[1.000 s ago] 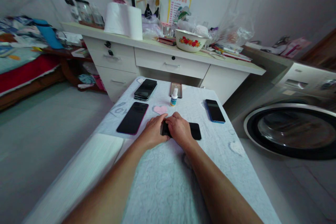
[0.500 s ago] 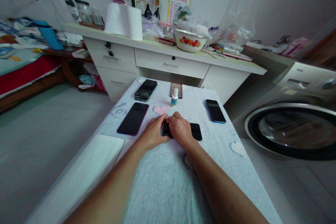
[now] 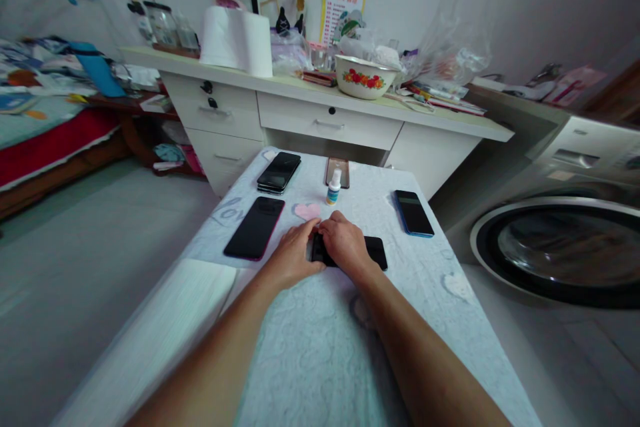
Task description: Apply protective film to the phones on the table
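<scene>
A black smartphone (image 3: 375, 252) lies flat and sideways on the cloth-covered table, screen up. My left hand (image 3: 295, 255) grips its left end, thumb and fingers at opposite edges. Bent over the screen near that end, my right hand (image 3: 344, 241) has its fingers closed; anything in them is hidden. Just beyond the hands stands a small white spray bottle (image 3: 334, 188) with a blue label. A large phone with a pink-red edge (image 3: 255, 228) lies to the left, and a blue-edged phone (image 3: 414, 213) to the right.
Stacked phones (image 3: 279, 172) lie at the table's far left, and a phone case or back cover (image 3: 342, 172) near its far edge. White folded material (image 3: 200, 287) lies front left. Beyond are a white desk (image 3: 300, 112) with a flowered bowl (image 3: 364, 79) and a washing machine (image 3: 575, 173).
The view has shifted slightly. Both hands keep nearly the same pose on the phone, and the other things stay in place.
</scene>
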A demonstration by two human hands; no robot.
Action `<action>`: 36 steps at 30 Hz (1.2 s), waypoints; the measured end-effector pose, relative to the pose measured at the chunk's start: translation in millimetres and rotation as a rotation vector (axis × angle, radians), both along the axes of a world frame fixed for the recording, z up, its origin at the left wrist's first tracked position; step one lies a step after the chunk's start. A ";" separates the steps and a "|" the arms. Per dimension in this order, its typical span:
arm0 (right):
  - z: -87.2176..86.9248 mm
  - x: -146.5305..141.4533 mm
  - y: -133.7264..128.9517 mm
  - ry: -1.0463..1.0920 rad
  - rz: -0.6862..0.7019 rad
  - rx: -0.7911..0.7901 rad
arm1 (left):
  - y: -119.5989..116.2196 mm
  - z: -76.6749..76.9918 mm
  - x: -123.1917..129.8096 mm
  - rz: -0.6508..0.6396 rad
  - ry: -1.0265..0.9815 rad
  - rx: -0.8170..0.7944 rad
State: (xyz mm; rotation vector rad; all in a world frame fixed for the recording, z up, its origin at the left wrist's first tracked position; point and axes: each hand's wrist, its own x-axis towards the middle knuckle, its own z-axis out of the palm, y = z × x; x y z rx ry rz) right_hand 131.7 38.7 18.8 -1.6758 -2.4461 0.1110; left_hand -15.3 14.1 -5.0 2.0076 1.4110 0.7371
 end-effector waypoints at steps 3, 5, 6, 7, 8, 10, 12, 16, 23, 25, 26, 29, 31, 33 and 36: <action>1.1 2.5 -0.7 0.021 0.030 0.002 | 0.0 0.1 -0.4 0.004 -0.015 -0.006; 2.2 4.2 -1.2 0.044 0.058 -0.011 | -0.3 0.4 -0.6 0.003 -0.021 -0.001; 2.7 5.0 -1.6 0.056 0.071 -0.019 | -0.5 0.7 -0.6 0.003 -0.020 0.001; 3.3 5.7 -2.0 0.068 0.084 -0.026 | -0.7 1.0 -0.7 0.003 -0.016 -0.001; 3.8 6.4 -2.5 0.080 0.098 -0.033 | -0.9 1.5 -0.7 0.004 -0.013 -0.004; 4.7 7.6 -3.4 0.098 0.125 -0.044 | -1.1 2.2 -0.8 0.006 -0.006 -0.014; 5.0 8.4 -4.1 0.107 0.138 -0.051 | -1.0 2.0 -1.0 0.006 -0.003 -0.017; 3.8 7.3 -2.7 0.102 0.103 -0.034 | 0.2 -1.5 -1.7 -0.005 -0.002 0.004; 1.0 0.7 3.3 0.066 0.038 -0.028 | -0.9 -0.2 -1.3 0.005 0.015 0.016; 1.5 0.3 3.0 0.073 0.048 -0.030 | -1.7 1.0 -1.2 0.016 0.030 0.008; 1.8 0.4 2.4 0.075 0.055 -0.033 | -2.0 1.3 -1.2 0.022 0.038 0.003; 2.8 1.3 0.2 0.086 0.084 -0.043 | -2.1 1.1 -1.6 0.039 0.051 -0.009; 2.9 1.9 -1.0 0.102 0.112 -0.046 | -1.7 0.8 -2.0 0.044 0.054 -0.007; 2.3 2.1 -1.4 0.117 0.132 -0.045 | -1.4 0.7 -2.6 0.051 0.065 0.006; 1.2 1.3 -0.7 0.121 0.112 -0.041 | -1.1 0.5 -3.8 0.074 0.110 0.044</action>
